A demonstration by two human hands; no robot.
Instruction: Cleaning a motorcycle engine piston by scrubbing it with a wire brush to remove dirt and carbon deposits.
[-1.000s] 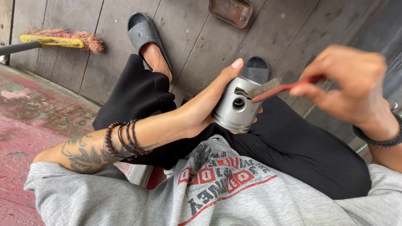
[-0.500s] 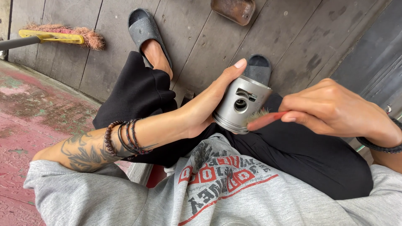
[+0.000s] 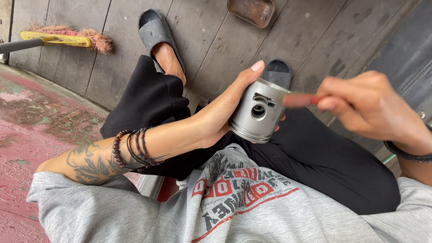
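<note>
My left hand [image 3: 220, 114] grips a grey metal piston [image 3: 257, 112] over my lap, fingers wrapped behind it, the side hole facing me. My right hand [image 3: 369, 105] pinches a thin red-handled tool [image 3: 299, 100], blurred with motion, whose tip reaches the piston's upper right edge. Whether the tip touches the metal is unclear. Dark bead bracelets [image 3: 132, 148] circle my left wrist, and a dark band [image 3: 407, 153] sits on the right wrist.
I sit on a bench with black trousers [image 3: 324, 157] and grey slippers [image 3: 155, 29] on dark wooden planks. A yellow-headed broom [image 3: 67, 40] lies at the upper left. A rusty brown container [image 3: 251, 10] stands at the top. Worn red-painted floor [image 3: 27, 130] lies to the left.
My right hand has drawn back to the right and up from the piston with the red tool, after being pressed close against it half a second ago. The left hand and piston stay put.
</note>
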